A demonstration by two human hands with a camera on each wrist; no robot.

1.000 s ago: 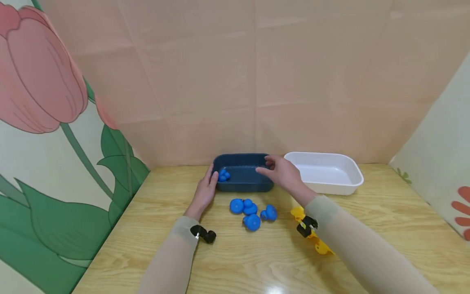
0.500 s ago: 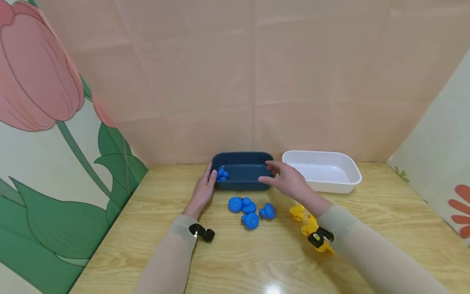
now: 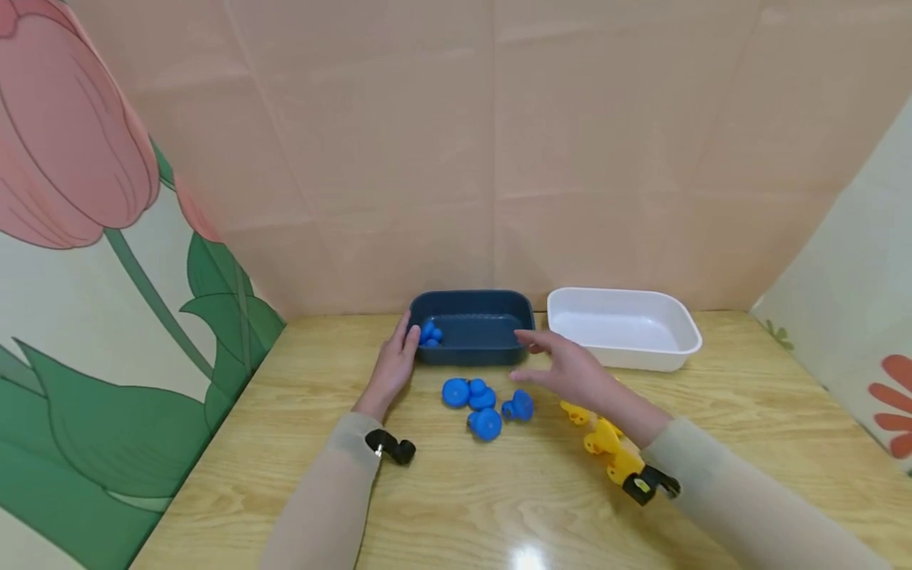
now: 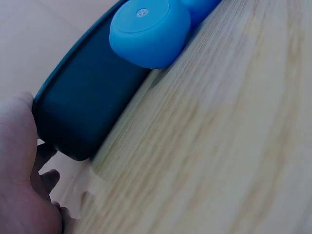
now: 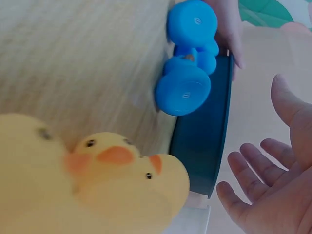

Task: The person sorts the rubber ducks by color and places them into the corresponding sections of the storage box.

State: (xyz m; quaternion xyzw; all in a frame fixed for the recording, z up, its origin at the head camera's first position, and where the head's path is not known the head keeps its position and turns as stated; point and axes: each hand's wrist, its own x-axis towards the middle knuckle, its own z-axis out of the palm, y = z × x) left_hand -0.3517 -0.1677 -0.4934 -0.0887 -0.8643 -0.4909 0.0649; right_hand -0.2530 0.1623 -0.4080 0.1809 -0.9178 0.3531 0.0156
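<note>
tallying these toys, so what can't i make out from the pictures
Head: blue toys in the navy tray, bottoms hidden by its front wall.
Head: yellow ducks, partly behind the right forearm and wrist camera.
Left wrist: second blue toy, cut off by top edge.
Right wrist: nearest duck, blurred, cut off by left edge.

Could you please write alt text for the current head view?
A left hand touches a dark tray holding blue toys; an empty right hand hovers near its right end. More blue toys, yellow ducks and a white tray are on the table.
</note>
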